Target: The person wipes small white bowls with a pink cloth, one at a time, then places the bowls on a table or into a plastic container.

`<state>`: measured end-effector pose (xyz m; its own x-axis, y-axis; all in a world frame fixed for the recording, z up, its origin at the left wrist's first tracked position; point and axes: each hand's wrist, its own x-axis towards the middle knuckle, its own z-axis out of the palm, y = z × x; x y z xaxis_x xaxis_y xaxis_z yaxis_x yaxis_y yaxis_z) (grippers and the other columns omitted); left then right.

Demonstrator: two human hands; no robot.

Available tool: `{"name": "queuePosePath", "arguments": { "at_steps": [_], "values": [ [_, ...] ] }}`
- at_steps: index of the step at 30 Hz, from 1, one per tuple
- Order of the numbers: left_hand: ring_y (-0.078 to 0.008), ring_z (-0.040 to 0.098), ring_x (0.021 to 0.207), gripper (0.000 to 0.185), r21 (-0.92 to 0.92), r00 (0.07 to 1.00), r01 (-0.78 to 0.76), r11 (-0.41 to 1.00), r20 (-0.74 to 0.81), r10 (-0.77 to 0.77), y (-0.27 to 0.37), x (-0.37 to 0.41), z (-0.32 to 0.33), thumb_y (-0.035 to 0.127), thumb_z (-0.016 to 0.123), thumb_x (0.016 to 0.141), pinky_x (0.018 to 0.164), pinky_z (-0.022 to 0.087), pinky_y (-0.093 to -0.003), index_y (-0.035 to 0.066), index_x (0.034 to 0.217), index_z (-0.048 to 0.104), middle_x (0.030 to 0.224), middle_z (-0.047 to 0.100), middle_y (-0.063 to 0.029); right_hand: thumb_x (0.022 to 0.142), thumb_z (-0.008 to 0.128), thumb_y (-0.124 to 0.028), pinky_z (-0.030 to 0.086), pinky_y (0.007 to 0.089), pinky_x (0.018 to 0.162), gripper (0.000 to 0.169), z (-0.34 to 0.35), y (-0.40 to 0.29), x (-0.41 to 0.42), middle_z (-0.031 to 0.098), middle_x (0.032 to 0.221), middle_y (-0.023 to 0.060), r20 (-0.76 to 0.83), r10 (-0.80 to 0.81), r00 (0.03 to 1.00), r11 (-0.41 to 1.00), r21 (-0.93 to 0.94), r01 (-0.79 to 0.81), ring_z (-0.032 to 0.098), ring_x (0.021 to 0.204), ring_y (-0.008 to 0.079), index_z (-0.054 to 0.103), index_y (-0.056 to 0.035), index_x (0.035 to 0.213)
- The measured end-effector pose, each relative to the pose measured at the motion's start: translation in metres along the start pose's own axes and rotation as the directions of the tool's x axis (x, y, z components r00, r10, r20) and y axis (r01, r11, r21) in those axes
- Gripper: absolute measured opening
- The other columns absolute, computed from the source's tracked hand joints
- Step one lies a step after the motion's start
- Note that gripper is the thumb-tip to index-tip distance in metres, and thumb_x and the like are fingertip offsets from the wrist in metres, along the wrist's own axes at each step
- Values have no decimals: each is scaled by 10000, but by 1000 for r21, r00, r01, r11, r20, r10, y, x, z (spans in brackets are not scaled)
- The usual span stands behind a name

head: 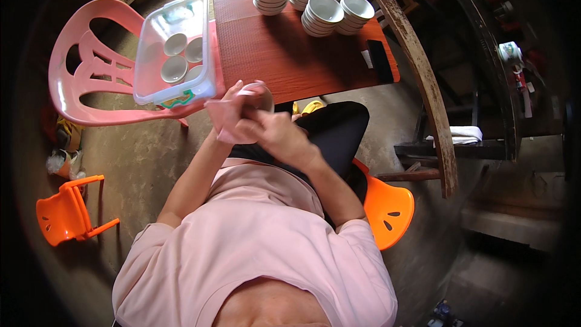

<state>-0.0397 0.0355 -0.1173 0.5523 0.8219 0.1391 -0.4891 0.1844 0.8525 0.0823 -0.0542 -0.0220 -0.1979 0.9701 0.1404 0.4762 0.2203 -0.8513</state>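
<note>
Above my lap, close to the table's near edge, my left hand [225, 116] holds a bowl [263, 95] together with a pink cloth [229, 122]. My right hand [277, 134] reaches to the bowl's inside and presses against the cloth; motion blur hides its fingertips. In front, on the reddish wooden table [254, 59], stand several stacks of white bowls [322, 11]. To the left, a clear plastic box [152, 72] holds several more bowls [174, 69].
The box rests on a pink plastic chair [63, 72]. A black flat object [380, 61] lies at the table's right edge. Orange chairs stand at the left [61, 218] and beside me at the right [395, 209]. A worn wooden plank [422, 81] rises at the right.
</note>
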Motion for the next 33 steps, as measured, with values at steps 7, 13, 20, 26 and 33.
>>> {"name": "queuePosePath", "arguments": {
  "at_steps": [7, 13, 20, 26, 33],
  "values": [
    [-145, 570, 610, 416, 833, 953, -149, 532, -21, 301, 38, -5, 48, 276, 822, 567, 510, 434, -277, 117, 717, 468, 652, 506, 6, 831, 662, -292, 468, 376, 833, 329, -174, 208, 10, 642, 916, 157, -746, -15, 666, 783, -423, -456, 590, 923, 282, 667, -26, 1025],
    [-92, 536, 582, 395, 835, 956, -149, 530, -17, 294, 34, -1, 47, 220, 805, 619, 470, 405, -252, 105, 708, 438, 652, 459, 43, 646, 737, -582, 349, 446, 1000, 862, -256, 289, -1, 440, 1259, 143, -838, 359, 411, 370, -276, -887, 401, 1188, 339, 476, -51, 1273],
    [-109, 573, 824, 484, 372, 995, 93, 924, -17, -94, 15, -9, 23, 90, 802, 600, 684, 488, -229, 99, 893, 418, 847, 502, 7, 485, 776, -676, 320, 459, 1061, 1063, -289, 297, 16, 369, 1386, 197, -636, 652, 414, 333, -251, -909, 347, 1283, 385, 451, -120, 1330],
    [-135, 563, 926, 565, 159, 998, 44, 986, 44, -51, 17, -11, 32, 75, 813, 587, 802, 508, -287, 100, 986, 414, 935, 498, -25, 482, 793, -648, 412, 442, 983, 985, -276, 288, 16, 459, 1294, 131, -701, 600, 386, 359, -196, -913, 445, 1226, 289, 513, -112, 1259],
    [-122, 545, 843, 510, 285, 996, 50, 957, 56, -68, 18, -13, 42, 157, 811, 627, 706, 462, -243, 91, 964, 434, 930, 496, -22, 476, 806, -627, 429, 423, 961, 1008, -275, 284, 14, 451, 1302, 123, -705, 622, 341, 324, -165, -932, 458, 1208, 289, 494, -121, 1290]
  ]
}}
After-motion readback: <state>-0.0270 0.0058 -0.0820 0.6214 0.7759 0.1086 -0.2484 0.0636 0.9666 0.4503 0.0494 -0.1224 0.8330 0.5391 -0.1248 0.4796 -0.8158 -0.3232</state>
